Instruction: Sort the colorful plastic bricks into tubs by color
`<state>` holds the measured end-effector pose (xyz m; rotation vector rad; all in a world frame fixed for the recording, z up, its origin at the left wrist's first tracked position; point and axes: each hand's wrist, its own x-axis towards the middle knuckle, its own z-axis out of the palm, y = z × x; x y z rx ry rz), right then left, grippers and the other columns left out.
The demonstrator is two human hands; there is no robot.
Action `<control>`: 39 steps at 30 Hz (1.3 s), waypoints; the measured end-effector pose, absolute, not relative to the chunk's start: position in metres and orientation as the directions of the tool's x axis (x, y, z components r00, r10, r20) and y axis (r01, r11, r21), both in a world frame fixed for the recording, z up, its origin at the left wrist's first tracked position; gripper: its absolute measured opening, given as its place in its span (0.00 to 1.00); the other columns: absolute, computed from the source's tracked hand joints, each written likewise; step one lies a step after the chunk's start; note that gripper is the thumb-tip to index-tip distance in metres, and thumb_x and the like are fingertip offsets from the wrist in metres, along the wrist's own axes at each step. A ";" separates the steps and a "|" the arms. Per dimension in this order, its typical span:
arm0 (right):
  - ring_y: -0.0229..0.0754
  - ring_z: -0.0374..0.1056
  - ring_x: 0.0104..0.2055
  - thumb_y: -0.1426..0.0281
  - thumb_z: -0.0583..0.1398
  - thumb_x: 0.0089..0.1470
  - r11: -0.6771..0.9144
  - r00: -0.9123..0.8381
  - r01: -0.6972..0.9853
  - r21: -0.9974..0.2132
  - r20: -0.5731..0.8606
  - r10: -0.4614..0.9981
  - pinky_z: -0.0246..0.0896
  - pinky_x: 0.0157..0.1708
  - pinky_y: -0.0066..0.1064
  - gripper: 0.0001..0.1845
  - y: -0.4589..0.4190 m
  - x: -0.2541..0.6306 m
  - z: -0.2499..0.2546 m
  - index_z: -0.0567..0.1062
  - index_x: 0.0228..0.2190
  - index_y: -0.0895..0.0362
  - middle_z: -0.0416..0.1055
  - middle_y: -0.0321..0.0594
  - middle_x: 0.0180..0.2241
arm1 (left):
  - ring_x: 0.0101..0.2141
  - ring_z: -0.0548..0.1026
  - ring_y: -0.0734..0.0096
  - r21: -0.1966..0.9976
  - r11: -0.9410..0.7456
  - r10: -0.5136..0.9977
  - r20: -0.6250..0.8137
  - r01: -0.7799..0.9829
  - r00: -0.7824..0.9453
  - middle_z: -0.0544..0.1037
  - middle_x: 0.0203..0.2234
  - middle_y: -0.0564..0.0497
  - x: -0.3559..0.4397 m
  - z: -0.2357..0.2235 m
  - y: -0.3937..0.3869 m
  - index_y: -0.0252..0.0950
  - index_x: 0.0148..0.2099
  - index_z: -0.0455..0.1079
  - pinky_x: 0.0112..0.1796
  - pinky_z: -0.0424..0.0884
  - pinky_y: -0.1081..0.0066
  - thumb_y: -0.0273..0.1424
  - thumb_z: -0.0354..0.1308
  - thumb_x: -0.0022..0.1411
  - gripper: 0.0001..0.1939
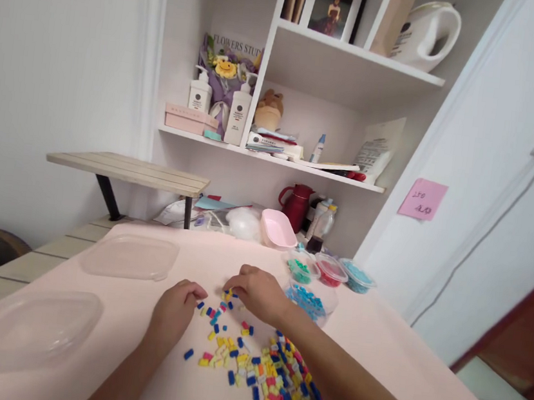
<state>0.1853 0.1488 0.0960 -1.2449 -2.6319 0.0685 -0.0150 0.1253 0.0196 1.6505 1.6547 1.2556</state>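
Note:
A loose pile of small building bricks in yellow, blue, pink, orange and white spreads over the pale pink tabletop. A thin trail of bricks runs from it up to my hands. My left hand rests left of the trail, fingers curled together beside a dark blue brick; whether anything is in them is hidden. Over the trail's far end, my right hand is closed with its fingertips down at a few yellow and blue bricks. What lies between those fingertips is too small to make out.
Clear tubs hold blue bricks, green pieces, red pieces and light blue pieces. Two clear plastic lids or trays lie at left. Behind stand a pink basin, a red jug and bottles below shelves.

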 end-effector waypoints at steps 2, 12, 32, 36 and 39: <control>0.41 0.69 0.43 0.71 0.57 0.58 0.637 -0.622 0.765 -0.090 0.148 0.768 0.58 0.39 0.28 0.16 0.151 0.179 0.088 0.79 0.43 0.43 0.72 0.37 0.38 | 0.32 0.76 0.69 0.849 -0.147 0.955 0.256 0.508 -0.152 0.80 0.32 0.53 -0.015 0.019 0.126 0.40 0.29 0.74 0.38 0.70 0.68 0.22 0.45 0.51 0.16; 0.41 0.69 0.39 0.73 0.61 0.49 0.553 -0.546 0.821 -0.143 0.087 0.833 0.54 0.33 0.27 0.09 0.153 0.169 0.068 0.78 0.34 0.51 0.74 0.36 0.36 | 0.32 0.76 0.71 0.827 -0.124 0.962 0.235 0.548 -0.136 0.80 0.33 0.53 -0.016 0.021 0.125 0.40 0.30 0.74 0.38 0.69 0.70 0.21 0.45 0.52 0.17; 0.34 0.68 0.24 0.74 0.53 0.55 0.224 -0.038 0.809 -0.543 0.332 0.943 0.64 0.28 0.26 0.16 0.131 0.356 0.143 0.79 0.40 0.57 0.76 0.38 0.31 | 0.37 0.78 0.62 0.802 -0.063 0.964 0.202 0.594 -0.171 0.83 0.32 0.55 -0.022 0.031 0.132 0.44 0.29 0.76 0.42 0.70 0.67 0.28 0.49 0.48 0.13; 0.34 0.71 0.29 0.76 0.50 0.58 0.181 0.035 0.773 -0.608 0.326 0.945 0.65 0.31 0.25 0.21 0.103 0.368 0.150 0.75 0.48 0.57 0.76 0.39 0.35 | 0.38 0.78 0.65 0.752 -0.019 0.972 0.168 0.659 -0.163 0.83 0.29 0.65 -0.022 0.035 0.134 0.47 0.29 0.75 0.43 0.69 0.67 0.27 0.48 0.49 0.14; 0.38 0.72 0.35 0.71 0.52 0.60 0.189 -0.025 0.758 -0.624 0.262 0.965 0.67 0.36 0.29 0.17 0.065 0.380 0.145 0.76 0.45 0.57 0.76 0.41 0.37 | 0.42 0.76 0.65 0.713 -0.030 0.970 0.190 0.700 -0.151 0.82 0.30 0.69 -0.024 0.031 0.139 0.49 0.31 0.75 0.46 0.68 0.65 0.30 0.49 0.51 0.13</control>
